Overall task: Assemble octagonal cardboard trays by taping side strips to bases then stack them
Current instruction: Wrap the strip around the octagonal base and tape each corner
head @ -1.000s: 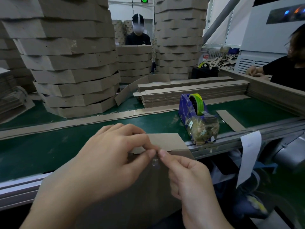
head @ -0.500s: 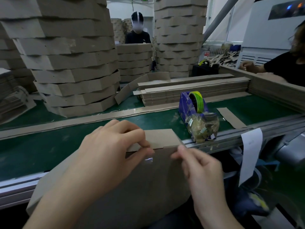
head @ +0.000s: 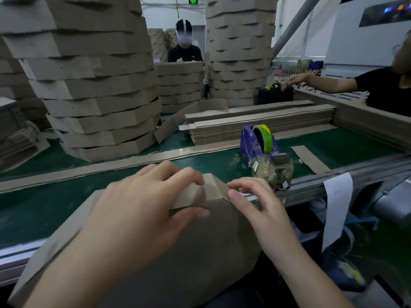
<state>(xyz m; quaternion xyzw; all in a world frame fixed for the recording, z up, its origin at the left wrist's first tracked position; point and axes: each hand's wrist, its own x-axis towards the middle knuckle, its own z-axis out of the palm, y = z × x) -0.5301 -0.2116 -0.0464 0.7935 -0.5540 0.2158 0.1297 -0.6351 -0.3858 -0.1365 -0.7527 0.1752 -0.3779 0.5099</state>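
A brown cardboard tray (head: 191, 252) lies tipped toward me over the front rail, its base facing me. My left hand (head: 138, 210) grips the tray's top edge, fingers over the folded side strip (head: 211, 187) and thumb on the base. My right hand (head: 260, 210) sits at the strip's right corner with curled fingers, thumb tip pressing the fold. A purple tape dispenser (head: 260, 152) with a yellow-green roll stands just right of the hands on the green belt. Flat side strips (head: 255, 125) are stacked behind it.
Tall stacks of finished octagonal trays (head: 95, 85) rise at the left and back (head: 240, 52). A long cardboard strip (head: 89, 170) lies across the belt. A loose cardboard piece (head: 311, 158) and a hanging paper tag (head: 335, 205) are at right. Two other people work beyond.
The tray has tilted lower toward me. My right hand moved back up to the strip's corner, and my left hand slid over the top edge.
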